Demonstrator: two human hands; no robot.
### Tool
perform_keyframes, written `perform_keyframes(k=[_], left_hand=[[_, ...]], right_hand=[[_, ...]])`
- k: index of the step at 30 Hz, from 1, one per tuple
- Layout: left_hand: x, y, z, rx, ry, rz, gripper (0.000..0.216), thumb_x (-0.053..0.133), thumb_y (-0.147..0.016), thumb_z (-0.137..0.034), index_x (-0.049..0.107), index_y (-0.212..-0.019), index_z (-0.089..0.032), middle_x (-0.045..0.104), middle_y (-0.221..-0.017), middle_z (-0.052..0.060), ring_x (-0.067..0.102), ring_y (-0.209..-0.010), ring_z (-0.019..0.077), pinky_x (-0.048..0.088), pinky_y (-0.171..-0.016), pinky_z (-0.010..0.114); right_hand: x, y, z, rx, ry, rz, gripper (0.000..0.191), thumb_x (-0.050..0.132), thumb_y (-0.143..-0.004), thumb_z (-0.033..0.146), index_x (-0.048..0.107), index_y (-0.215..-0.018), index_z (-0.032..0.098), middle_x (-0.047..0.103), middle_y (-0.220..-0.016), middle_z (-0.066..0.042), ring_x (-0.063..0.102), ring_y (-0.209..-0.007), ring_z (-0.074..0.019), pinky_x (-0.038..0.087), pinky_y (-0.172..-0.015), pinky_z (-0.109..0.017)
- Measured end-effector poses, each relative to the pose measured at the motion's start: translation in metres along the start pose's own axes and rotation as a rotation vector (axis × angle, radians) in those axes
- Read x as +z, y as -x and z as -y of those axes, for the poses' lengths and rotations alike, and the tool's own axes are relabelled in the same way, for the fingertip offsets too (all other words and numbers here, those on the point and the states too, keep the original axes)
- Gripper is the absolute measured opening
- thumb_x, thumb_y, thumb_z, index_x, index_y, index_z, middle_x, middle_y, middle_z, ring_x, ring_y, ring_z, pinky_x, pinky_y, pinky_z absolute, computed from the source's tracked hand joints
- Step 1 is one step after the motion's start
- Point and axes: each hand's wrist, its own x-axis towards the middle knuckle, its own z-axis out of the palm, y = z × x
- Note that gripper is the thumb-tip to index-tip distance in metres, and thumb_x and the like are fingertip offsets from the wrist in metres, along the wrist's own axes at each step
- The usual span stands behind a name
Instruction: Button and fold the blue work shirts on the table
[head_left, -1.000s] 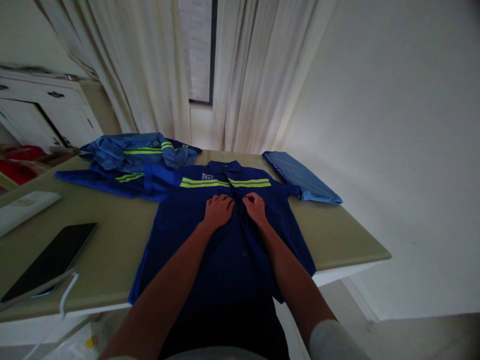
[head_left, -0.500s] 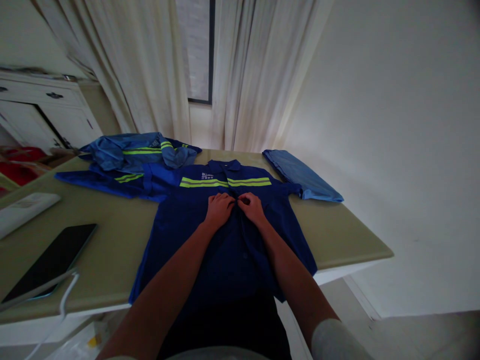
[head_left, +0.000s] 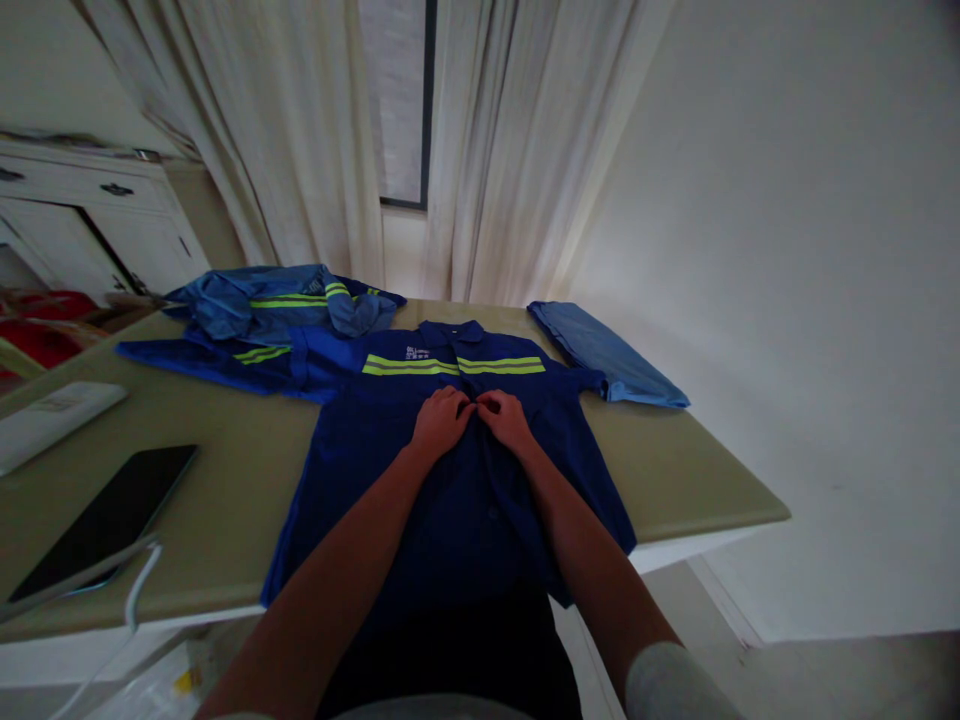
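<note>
Two-handed pinch, left hand (head_left: 440,423), right hand (head_left: 507,420) gripping shirt (head_left: 352,470) placket, chest print (head_left: 415,352) unreadable

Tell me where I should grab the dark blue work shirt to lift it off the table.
Pinch the dark blue work shirt at both shoulders, beside the collar, reaching down from above: it lies flat, front up, hem over the near table edge.

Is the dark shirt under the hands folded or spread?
Spread: the shirt lies flat on the table, sleeves out, hem hanging over the edge.
</note>
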Motion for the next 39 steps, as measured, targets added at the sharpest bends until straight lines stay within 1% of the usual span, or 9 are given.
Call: perform_keyframes(k=[7,11,16,22,27,30,33,36,39], left_hand=[[0.0,0.001,-0.004,-0.001,-0.047,0.011,0.011,0.062,-0.097,-0.025,0.071,-0.101,-0.02,0.07,-0.108,0.007,0.064,-0.103,0.0232,0.048,-0.093,0.035],[-0.004,0.002,-0.007,-0.008,-0.055,-0.004,0.011,0.061,-0.098,-0.024,0.071,-0.1,-0.022,0.07,-0.108,0.006,0.063,-0.103,0.0225,0.047,-0.092,0.034],[-0.006,0.003,-0.01,-0.035,-0.134,-0.003,0.011,0.06,-0.099,-0.026,0.071,-0.099,-0.022,0.069,-0.105,0.007,0.063,-0.1,0.0228,0.047,-0.088,0.035],[-0.006,0.003,-0.016,0.027,-0.279,-0.015,0.017,0.053,-0.103,-0.025,0.07,-0.103,-0.021,0.069,-0.107,0.009,0.064,-0.103,0.0251,0.046,-0.086,0.038],[-0.006,0.002,-0.017,0.059,-0.33,-0.008,0.017,0.054,-0.101,-0.021,0.07,-0.105,-0.02,0.069,-0.107,0.01,0.063,-0.103,0.0264,0.045,-0.085,0.039],[-0.006,0.002,-0.015,0.11,-0.345,0.001,0.017,0.054,-0.101,-0.02,0.07,-0.104,-0.02,0.068,-0.107,0.011,0.062,-0.104,0.0269,0.045,-0.084,0.039],[-0.003,0.002,-0.013,0.153,-0.36,-0.004,0.017,0.053,-0.102,-0.02,0.07,-0.104,-0.02,0.068,-0.107,0.011,0.062,-0.104,0.0273,0.045,-0.084,0.039],[-0.001,0.002,-0.012,0.138,-0.364,-0.027,0.019,0.051,-0.103,-0.02,0.07,-0.103,-0.02,0.068,-0.106,0.011,0.062,-0.103,0.0273,0.045,-0.085,0.04],[-0.001,0.001,-0.012,0.102,-0.333,-0.043,0.019,0.05,-0.103,-0.021,0.069,-0.102,-0.021,0.069,-0.106,0.01,0.063,-0.104,0.0263,0.045,-0.086,0.039]], right_hand=[[0.0,0.0,-0.001,0.008,0.021,0.017,0.018,0.067,-0.086,0.026,0.079,-0.098,0.019,0.074,-0.083,-0.003,0.063,-0.07,-0.0161,0.049,-0.071,-0.028],[0.0,0.0,0.003,0.031,0.033,0.033,0.02,0.065,-0.087,0.025,0.079,-0.1,0.019,0.074,-0.083,-0.003,0.063,-0.07,-0.0167,0.049,-0.072,-0.029],[-0.001,0.003,0.011,-0.04,0.086,-0.027,0.019,0.065,-0.085,0.024,0.079,-0.097,0.019,0.074,-0.087,-0.004,0.065,-0.075,-0.0175,0.049,-0.073,-0.028],[0.0,0.005,0.017,0.023,0.106,0.002,0.022,0.064,-0.084,0.023,0.079,-0.099,0.019,0.075,-0.077,-0.002,0.065,-0.067,-0.017,0.049,-0.069,-0.027],[0.0,0.005,0.022,0.068,0.187,-0.017,0.023,0.065,-0.084,0.021,0.081,-0.099,0.018,0.077,-0.078,-0.004,0.069,-0.07,-0.019,0.05,-0.07,-0.028],[-0.001,0.006,0.027,0.073,0.205,-0.004,0.023,0.064,-0.083,0.02,0.082,-0.098,0.019,0.078,-0.078,-0.004,0.07,-0.071,-0.0192,0.05,-0.07,-0.027],[-0.002,0.006,0.029,0.063,0.16,0.016,0.024,0.063,-0.085,0.021,0.083,-0.098,0.02,0.079,-0.08,-0.004,0.071,-0.072,-0.019,0.051,-0.071,-0.027],[-0.001,0.005,0.028,0.089,0.048,0.012,0.026,0.058,-0.09,0.026,0.083,-0.096,0.019,0.08,-0.083,-0.005,0.072,-0.074,-0.0192,0.052,-0.069,-0.026],[0.0,0.004,0.025,0.184,-0.067,0.029,0.031,0.055,-0.093,0.033,0.081,-0.097,0.017,0.075,-0.071,-0.003,0.066,-0.057,-0.0169,0.048,-0.057,-0.025]])
